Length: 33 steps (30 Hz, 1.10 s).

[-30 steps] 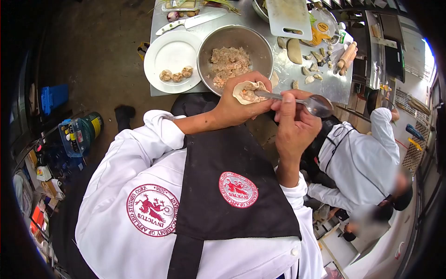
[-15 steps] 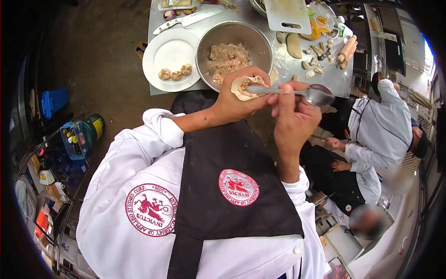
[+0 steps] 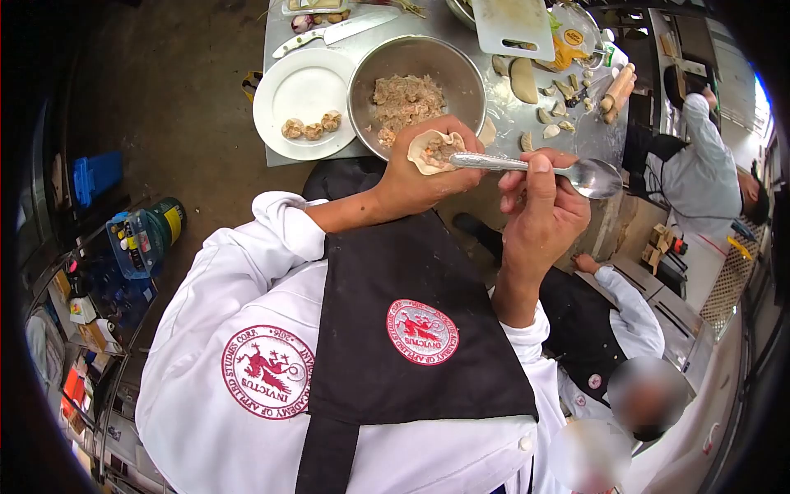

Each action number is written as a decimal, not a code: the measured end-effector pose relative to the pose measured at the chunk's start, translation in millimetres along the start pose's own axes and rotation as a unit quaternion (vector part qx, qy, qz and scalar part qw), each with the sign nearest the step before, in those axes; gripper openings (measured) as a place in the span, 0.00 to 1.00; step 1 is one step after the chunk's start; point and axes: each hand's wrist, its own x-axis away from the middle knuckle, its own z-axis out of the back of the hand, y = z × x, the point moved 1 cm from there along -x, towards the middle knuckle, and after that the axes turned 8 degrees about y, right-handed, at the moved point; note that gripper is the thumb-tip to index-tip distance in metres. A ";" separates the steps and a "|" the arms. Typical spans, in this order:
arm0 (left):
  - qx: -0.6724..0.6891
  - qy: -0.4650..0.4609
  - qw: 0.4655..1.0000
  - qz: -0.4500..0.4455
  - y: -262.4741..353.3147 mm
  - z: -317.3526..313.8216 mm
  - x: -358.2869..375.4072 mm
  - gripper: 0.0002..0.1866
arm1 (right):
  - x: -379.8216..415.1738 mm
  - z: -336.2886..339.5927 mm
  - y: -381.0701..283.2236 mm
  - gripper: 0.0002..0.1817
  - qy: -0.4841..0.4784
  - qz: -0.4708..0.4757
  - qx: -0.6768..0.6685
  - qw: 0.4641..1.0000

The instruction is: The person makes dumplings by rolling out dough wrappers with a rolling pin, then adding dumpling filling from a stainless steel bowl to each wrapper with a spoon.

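My left hand (image 3: 411, 179) cups a round dumpling wrapper (image 3: 421, 165) with meat filling in it, its pale edge standing up around the filling. In my right hand (image 3: 543, 216) is a metal spoon (image 3: 599, 179), held reversed: the bowl end points right and the handle's tip reaches the filling at the wrapper's right side. Beyond my left hand stands a steel mixing bowl (image 3: 466, 76) holding ground meat mixture (image 3: 407, 100). To its left, a white plate (image 3: 296, 92) carries three small shaped dumplings (image 3: 313, 129) near its lower edge.
A knife (image 3: 354, 28) lies behind the plate. A white cutting board (image 3: 517, 37), dough pieces (image 3: 524, 80), loose dumplings (image 3: 547, 115) and a rolling pin (image 3: 617, 89) occupy the table's right side. Co-workers (image 3: 613, 321) stand to the right.
My right hand and the spoon have moved right, drawing the handle's tip towards the wrapper's right edge. My left hand stays nearly still. Co-workers on the right have shifted.
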 end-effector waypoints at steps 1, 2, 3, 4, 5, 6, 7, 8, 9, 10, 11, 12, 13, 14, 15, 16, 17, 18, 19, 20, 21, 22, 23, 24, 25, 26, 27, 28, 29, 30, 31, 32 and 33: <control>0.025 0.004 0.999 0.038 0.9 -0.2 0.2 0.10 | -0.6 0.7 1.7 0.08 0.001 0.002 0.001 1.000; 0.049 0.009 0.996 0.076 1.4 -0.1 -0.3 0.08 | -1.2 1.5 4.9 0.08 0.004 0.008 -0.022 1.000; 0.049 0.011 0.996 0.074 0.4 -1.3 -1.8 0.08 | -1.5 1.8 8.8 0.09 0.005 0.013 -0.045 0.999; 0.088 0.037 0.993 0.070 -2.1 -3.3 -3.7 0.07 | -2.9 3.1 12.3 0.09 0.002 0.014 -0.046 0.999; 0.127 0.063 0.988 0.068 -3.7 -4.3 -5.8 0.06 | -5.4 6.1 16.4 0.09 0.016 -0.025 -0.124 0.992; 0.127 0.063 0.988 0.066 -3.7 -4.8 -7.5 0.06 | -6.4 8.8 21.4 0.10 0.031 -0.062 -0.201 0.977; 0.106 0.080 0.989 0.068 -3.2 -4.8 -10.8 0.07 | -5.7 10.7 29.5 0.10 0.029 -0.059 -0.202 0.977; 0.084 0.096 0.989 0.068 -2.5 -4.2 -14.2 0.09 | -2.9 12.0 41.0 0.10 0.035 -0.141 -0.281 0.949; 0.083 0.094 0.990 0.064 -3.1 -4.1 -15.1 0.09 | 0.5 11.2 47.7 0.11 0.040 -0.222 -0.355 0.907; 0.090 0.098 0.989 0.060 -4.8 -3.8 -14.6 0.12 | 5.0 10.0 49.9 0.09 0.013 -0.262 -0.371 0.891; 0.096 0.101 0.989 0.057 -5.2 -4.1 -13.8 0.15 | 5.8 7.7 51.1 0.09 0.012 -0.259 -0.373 0.891; 0.097 0.092 0.989 0.067 -3.8 -4.0 -12.1 0.17 | 7.3 5.6 51.8 0.09 0.008 -0.272 -0.395 0.877; 0.097 0.089 0.989 0.068 -4.8 -5.3 -10.2 0.17 | 9.2 5.5 52.2 0.10 0.006 -0.285 -0.417 0.863; 0.103 0.070 0.992 0.028 -6.0 -6.9 -9.0 0.18 | 8.0 6.1 48.6 0.11 0.008 -0.285 -0.410 0.866; 0.110 0.051 0.993 -0.013 -5.3 -8.4 -9.4 0.21 | 7.0 7.4 46.2 0.11 0.010 -0.283 -0.411 0.866; 0.110 0.049 0.993 -0.012 -3.5 -8.3 -9.6 0.21 | 6.4 9.3 43.9 0.12 0.006 -0.284 -0.410 0.867; 0.093 0.017 0.995 -0.006 0.3 -7.1 -9.6 0.22 | 5.7 11.5 42.0 0.12 0.002 -0.284 -0.408 0.868; 0.077 -0.013 0.997 -0.001 3.5 -5.5 -9.5 0.23 | 4.5 14.7 40.3 0.12 0.003 -0.283 -0.408 0.868; 0.077 -0.014 0.997 0.000 4.8 -2.1 -10.3 0.23 | 3.7 18.4 38.8 0.13 -0.008 -0.286 -0.393 0.874; 0.020 -0.054 0.997 -0.042 6.3 1.7 -11.6 0.24 | 3.7 21.1 37.4 0.13 -0.019 -0.288 -0.378 0.880; -0.037 -0.095 0.991 -0.083 8.1 3.6 -12.1 0.24 | 4.1 22.2 34.2 0.13 -0.019 -0.289 -0.378 0.879; -0.037 -0.100 0.990 -0.090 12.8 2.9 -13.3 0.17 | 4.4 22.5 29.9 0.13 -0.024 -0.291 -0.372 0.881; -0.033 -0.099 0.991 -0.083 12.7 1.0 -9.1 0.17 | 7.5 23.9 23.4 0.14 -0.022 -0.297 -0.363 0.883; 0.002 -0.088 0.994 -0.062 9.0 0.3 -8.6 0.16 | 5.6 26.0 22.6 0.14 -0.022 -0.299 -0.362 0.883; 0.038 -0.076 0.995 -0.041 6.5 -0.3 -9.0 0.15 | 2.5 28.8 22.9 0.14 -0.023 -0.271 -0.347 0.897; 0.039 -0.076 0.996 -0.041 6.4 -0.1 -8.0 0.15 | 2.0 30.4 23.4 0.14 -0.025 -0.243 -0.334 0.911; 0.022 -0.068 0.997 -0.044 7.2 0.3 -7.5 0.15 | 2.8 27.4 17.2 0.14 -0.025 -0.243 -0.333 0.911; 0.004 -0.060 0.997 -0.047 8.2 1.0 -7.2 0.15 | 3.9 22.0 4.7 0.13 -0.021 -0.167 -0.223 0.960; 0.004 -0.058 0.997 -0.047 9.0 2.3 -6.4 0.15 | 5.2 17.8 -2.6 0.13 -0.017 -0.087 -0.110 0.990; -0.064 -0.045 0.996 -0.053 9.6 3.6 -4.9 0.15 | 6.6 16.4 -3.6 0.11 -0.008 -0.012 -0.035 0.999; -0.131 -0.033 0.989 -0.057 9.8 3.5 -3.1 0.14 | 8.4 13.1 -5.7 0.11 -0.008 -0.013 -0.034 0.999; -0.134 -0.034 0.988 -0.064 8.1 3.7 -6.2 0.14 | 6.8 7.8 -5.2 0.10 -0.032 0.005 -0.024 0.999; -0.113 -0.029 0.991 -0.066 8.8 2.2 -5.4 0.13 | 8.3 5.1 -6.0 0.09 -0.053 0.018 -0.010 0.998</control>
